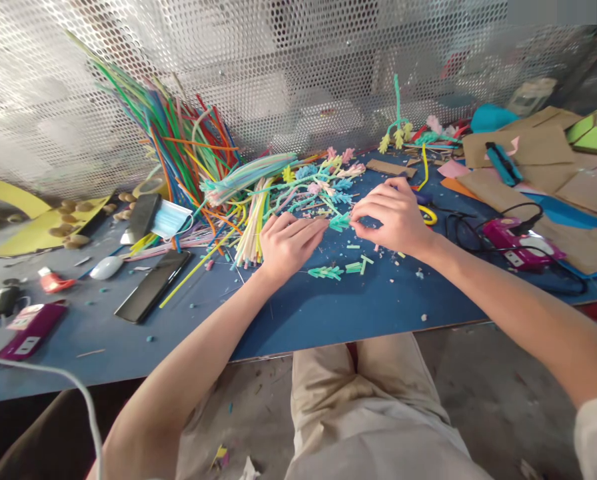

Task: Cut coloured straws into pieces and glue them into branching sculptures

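A small mint-green sprig of fuzzy pipe cleaner (339, 221) is between my two hands, just above the blue table. My left hand (292, 241) pinches at its left end, thumb and fingers together. The fingertips of my right hand (391, 212) are closed at its right end. A second green pipe-cleaner sprig (326, 273) lies on the table below, beside short cut green pieces (354, 267). Behind my hands lie finished-looking pipe-cleaner stems (323, 190) with blue, pink and yellow tufts. A bundle of pale yellow pipe cleaners (251, 230) lies next to my left hand.
Long coloured pipe cleaners (178, 147) lean on the perforated metal panel (318, 73). At left are a black phone (153, 287), a face mask (172, 219) and a white mouse-shaped object (106, 268). At right are a magenta power strip (521, 243), black cables and brown cardboard (523, 147).
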Tool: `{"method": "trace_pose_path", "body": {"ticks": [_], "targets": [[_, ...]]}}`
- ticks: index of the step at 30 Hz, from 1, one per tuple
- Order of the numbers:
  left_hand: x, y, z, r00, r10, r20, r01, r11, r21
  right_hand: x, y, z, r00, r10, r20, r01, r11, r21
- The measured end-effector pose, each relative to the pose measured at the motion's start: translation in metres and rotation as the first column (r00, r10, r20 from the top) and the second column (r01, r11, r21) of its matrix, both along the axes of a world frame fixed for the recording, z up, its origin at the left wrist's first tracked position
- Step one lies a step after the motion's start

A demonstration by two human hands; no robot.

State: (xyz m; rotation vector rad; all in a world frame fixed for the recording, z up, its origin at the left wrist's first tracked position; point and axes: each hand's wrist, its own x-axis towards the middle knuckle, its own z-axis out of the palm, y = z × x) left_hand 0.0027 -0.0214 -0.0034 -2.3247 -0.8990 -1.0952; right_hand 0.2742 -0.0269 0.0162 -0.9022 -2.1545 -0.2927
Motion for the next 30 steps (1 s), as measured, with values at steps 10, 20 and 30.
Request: {"method": "trace_pose_path", "body": {"ticks": [10,20,30], "targets": [[0.004,-0.002,0.004,0.999,0.019,0.028,-0.018,0.998,-0.058,0.006,0.004,-0.001,0.998,0.028,-0.05,-0.029,0.999,-0.02],[0.002,0.002,0.004,0.997,0.073,-0.001,-0.072,0.983,-0.166,0.015,0.015,-0.007,0.995,0.101,0.002,-0.101,0.993,-0.068],[0.0,0.011,-0.002,1.0,0.006,-0.019,-0.009,0.989,-0.15,0.019,0.02,-0.006,0.996,0.085,0.036,-0.085,0.996,-0.013]]}}
